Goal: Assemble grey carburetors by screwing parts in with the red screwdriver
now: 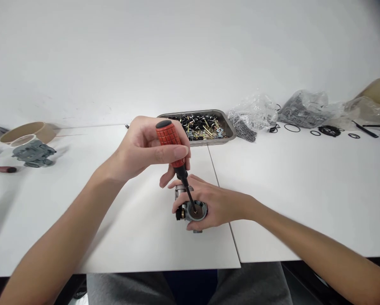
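Metal part [190,215], grey, brown disc [200,210] inside; right hand [217,204] grips it, left hand [137,148] a red-handled screwdriver [170,137].

Two hands [139,149] [220,204], two red-handled screwdrivers [169,137] [6,169], one metal tray [220,141] and at least two grey metal parts [198,216] [32,152] show.

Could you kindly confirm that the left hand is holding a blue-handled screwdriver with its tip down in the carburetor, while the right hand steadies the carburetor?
Not quite: the head view shows that the screwdriver is red-handled, not blue-handled. The left hand does hold it, tip down in the carburetor, which the right hand steadies.
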`<state>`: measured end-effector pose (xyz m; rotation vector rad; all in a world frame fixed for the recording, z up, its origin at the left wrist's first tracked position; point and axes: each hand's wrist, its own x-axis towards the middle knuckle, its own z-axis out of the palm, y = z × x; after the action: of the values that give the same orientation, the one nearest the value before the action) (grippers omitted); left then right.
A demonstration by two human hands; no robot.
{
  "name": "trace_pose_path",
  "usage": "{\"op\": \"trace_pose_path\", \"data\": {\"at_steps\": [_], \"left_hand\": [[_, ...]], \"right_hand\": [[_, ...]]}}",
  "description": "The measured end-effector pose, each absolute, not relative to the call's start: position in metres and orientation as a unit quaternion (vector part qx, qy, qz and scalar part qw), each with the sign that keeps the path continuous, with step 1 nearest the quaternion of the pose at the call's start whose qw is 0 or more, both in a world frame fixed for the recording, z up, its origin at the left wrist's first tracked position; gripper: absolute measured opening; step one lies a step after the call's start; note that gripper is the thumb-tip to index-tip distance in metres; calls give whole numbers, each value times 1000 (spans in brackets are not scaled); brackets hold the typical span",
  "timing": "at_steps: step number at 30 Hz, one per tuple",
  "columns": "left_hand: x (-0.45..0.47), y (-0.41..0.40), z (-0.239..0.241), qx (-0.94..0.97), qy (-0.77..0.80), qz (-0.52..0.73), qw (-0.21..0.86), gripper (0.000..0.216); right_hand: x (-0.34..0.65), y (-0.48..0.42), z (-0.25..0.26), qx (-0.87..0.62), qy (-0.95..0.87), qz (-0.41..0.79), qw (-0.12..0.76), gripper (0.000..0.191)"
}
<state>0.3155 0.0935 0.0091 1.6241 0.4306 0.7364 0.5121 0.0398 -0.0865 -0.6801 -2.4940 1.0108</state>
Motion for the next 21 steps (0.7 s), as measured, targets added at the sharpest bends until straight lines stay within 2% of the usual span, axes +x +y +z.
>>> {"op": "trace_pose_path", "data": {"at_steps": [8,14,18,21], "left_hand": [[315,89,7,762,164,314,542,13],[319,67,24,853,100,315,405,10],[319,59,26,840,98,370,384,37],[319,58,25,847,91,376,365,30]], "right_hand": [[512,42,-88,-232,-885,362,177,36],[512,41,-87,-237,-887,352,179,36],[512,40,-85,-241,-887,353,173,37],[512,40,-86,-246,-885,356,174,36]]}}
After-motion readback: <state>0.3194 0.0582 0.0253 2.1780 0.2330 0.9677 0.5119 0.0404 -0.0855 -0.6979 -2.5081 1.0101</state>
